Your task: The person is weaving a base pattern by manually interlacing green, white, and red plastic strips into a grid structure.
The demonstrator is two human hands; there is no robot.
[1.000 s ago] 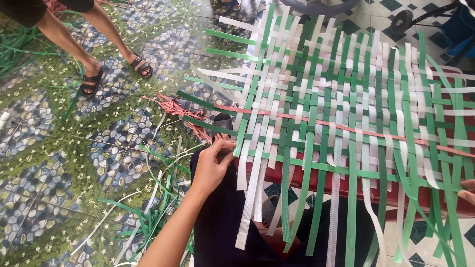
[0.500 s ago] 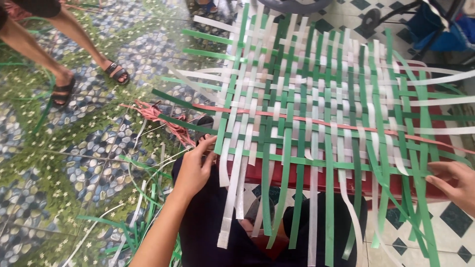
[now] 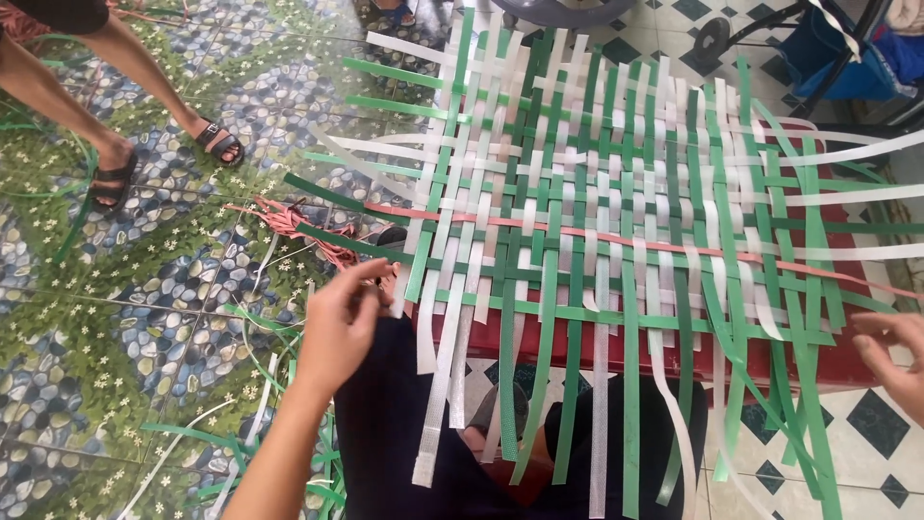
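Far to your left, another person's sandalled feet [image 3: 164,159] stand on the pebble-and-flower patterned floor tiles [image 3: 144,289], well apart from your work, and loose green and white strap offcuts [image 3: 260,424] lie scattered on that floor beside your knee, within reach. Your left hand [image 3: 345,323] hovers at the near left corner of the flat woven mat of green and white plastic straps [image 3: 616,212], fingers curled loosely and partly spread, touching or just short of the free end of a white strap [image 3: 438,371]; it grips nothing firmly that shows. The mat lies spread over a low red counter [image 3: 847,361] in front of you, so its loose ends hang down over your dark-trousered lap [image 3: 404,433], where both hands can sort them. A single pinkish-red strap [image 3: 616,236] runs across the weave, set apart by its colour. Your right hand [image 3: 895,361] sits at the right edge, fingers open and empty, near the hanging green ends.
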